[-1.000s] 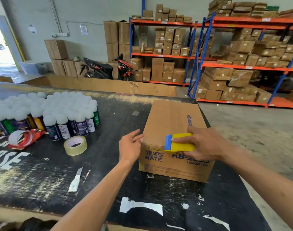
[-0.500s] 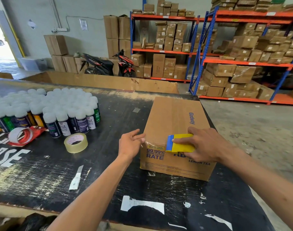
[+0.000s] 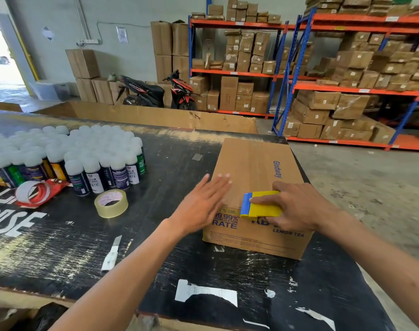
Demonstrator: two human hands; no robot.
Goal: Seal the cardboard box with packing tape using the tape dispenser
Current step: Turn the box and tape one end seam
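Cardboard box (image 3: pixel 256 177) near right edge of black surface (image 3: pixel 156 235), right hand (image 3: pixel 296 206) with grip clenched on yellow tape dispenser (image 3: pixel 262 204) at box's near top edge, likely starting a strip, left hand (image 3: pixel 203 204) released, flat, steadying box's near-left corner.
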